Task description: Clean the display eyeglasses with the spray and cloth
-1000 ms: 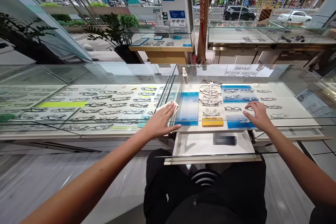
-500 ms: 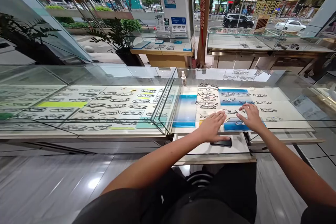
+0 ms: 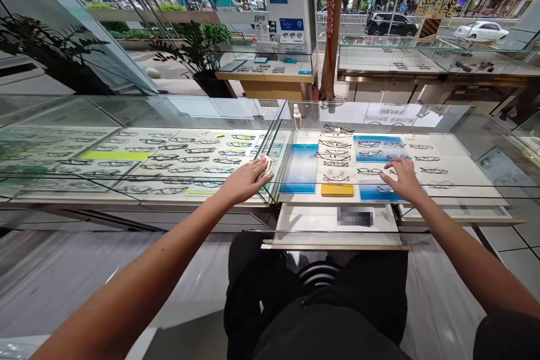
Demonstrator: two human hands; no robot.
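Note:
My left hand [image 3: 248, 181] lies palm down on the glass top of the display counter [image 3: 202, 115], near the joint between two cases. A pale folded cloth [image 3: 267, 166] shows under its fingers, pressed to the glass. Farther right, my right hand [image 3: 404, 180] rests its fingertips on the glass, fingers bent and apart, holding nothing. Beneath the glass, rows of eyeglasses [image 3: 369, 171] lie on white boards and blue sheets [image 3: 298, 169]. A small white spray bottle [image 3: 297, 118] stands upright toward the counter's far side.
A pulled-out drawer [image 3: 304, 225] just in front of my body holds a dark, pixelated object [image 3: 355, 217]. A yellow case [image 3: 337, 190] lies under the glass. Beyond the counter are a wooden post [image 3: 328, 62], a potted plant [image 3: 206, 62] and more showcases [image 3: 388, 62].
My left hand has swept left across the glass, away from my right hand, and the cloth under it is now plainer to see. My right hand stays nearly in place.

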